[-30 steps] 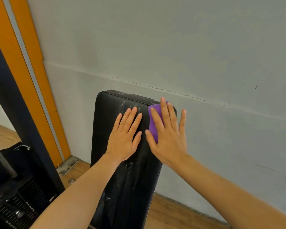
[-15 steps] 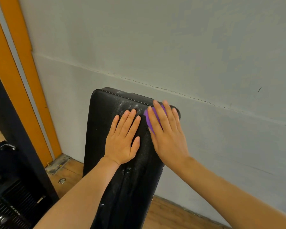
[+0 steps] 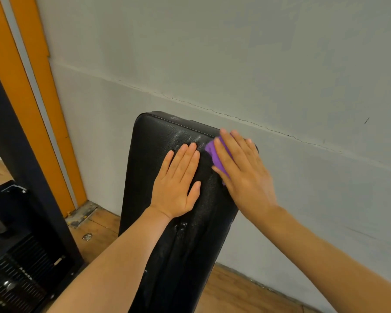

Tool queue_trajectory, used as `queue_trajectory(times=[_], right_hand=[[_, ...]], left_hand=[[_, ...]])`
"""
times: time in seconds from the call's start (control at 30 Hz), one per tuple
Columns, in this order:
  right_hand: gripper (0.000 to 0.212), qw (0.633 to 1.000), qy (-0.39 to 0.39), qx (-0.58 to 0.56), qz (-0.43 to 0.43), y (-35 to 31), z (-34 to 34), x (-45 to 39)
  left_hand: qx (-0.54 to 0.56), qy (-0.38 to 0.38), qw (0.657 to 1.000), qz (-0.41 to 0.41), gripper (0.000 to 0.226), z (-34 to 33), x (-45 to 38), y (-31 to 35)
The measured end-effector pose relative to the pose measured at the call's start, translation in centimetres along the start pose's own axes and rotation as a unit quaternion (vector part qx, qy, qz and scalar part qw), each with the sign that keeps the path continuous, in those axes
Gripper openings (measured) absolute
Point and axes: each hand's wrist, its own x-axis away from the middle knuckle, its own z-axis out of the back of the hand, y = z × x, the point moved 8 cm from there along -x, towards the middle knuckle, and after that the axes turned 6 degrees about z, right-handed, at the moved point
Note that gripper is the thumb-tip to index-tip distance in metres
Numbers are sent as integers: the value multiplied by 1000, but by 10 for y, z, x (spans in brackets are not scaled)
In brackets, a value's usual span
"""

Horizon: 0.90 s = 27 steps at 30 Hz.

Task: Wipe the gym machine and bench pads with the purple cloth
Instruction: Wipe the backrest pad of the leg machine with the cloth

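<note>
A black padded bench pad (image 3: 158, 141) stands tilted against a grey wall, its top end in the middle of the view. My left hand (image 3: 178, 184) lies flat on the pad with straight fingers. Just to its right, my right hand (image 3: 242, 170) presses the purple cloth (image 3: 215, 154) flat against the pad's upper right corner. Only the cloth's left part shows; the rest is hidden under my palm and fingers. Wet streaks shine on the pad surface.
The grey wall (image 3: 280, 75) rises right behind the pad. An orange and grey door frame (image 3: 32, 86) runs down the left. A dark machine frame with a weight stack (image 3: 20, 267) fills the lower left. Wooden floor (image 3: 99, 227) shows beside the pad.
My right hand with the cloth has slid slightly toward the pad's right edge, its fingers closing together. My left hand stays flat on the pad. The camera has shifted a little.
</note>
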Motion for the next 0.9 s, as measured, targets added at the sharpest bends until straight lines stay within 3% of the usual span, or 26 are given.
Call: queue_trajectory(times=[0.13, 0.33, 0.5, 0.6, 0.77, 0.83, 0.9], right_hand=[[55, 998, -37, -14, 40, 4, 2, 61], [44, 999, 15, -9, -41, 4, -3, -29], [48, 1000, -19, -7, 13, 2, 3, 49], [50, 1000, -15, -12, 8, -3, -3, 49], [49, 996, 44, -9, -77, -2, -1, -1], [58, 997, 30, -15, -73, -12, -9, 38], [82, 999, -24, -17, -45, -31, -23, 85]], left_hand=[[-5, 1, 1000, 2, 62, -1, 1, -1], [0, 6, 1000, -4, 63, 1, 0, -2], [3, -1, 1000, -2, 63, 0, 0, 0], [2, 8, 1000, 6, 63, 0, 0, -3], [0, 9, 1000, 0, 62, 1, -1, -3], [3, 7, 1000, 1, 61, 3, -1, -1], [4, 7, 1000, 1, 59, 3, -1, -1]])
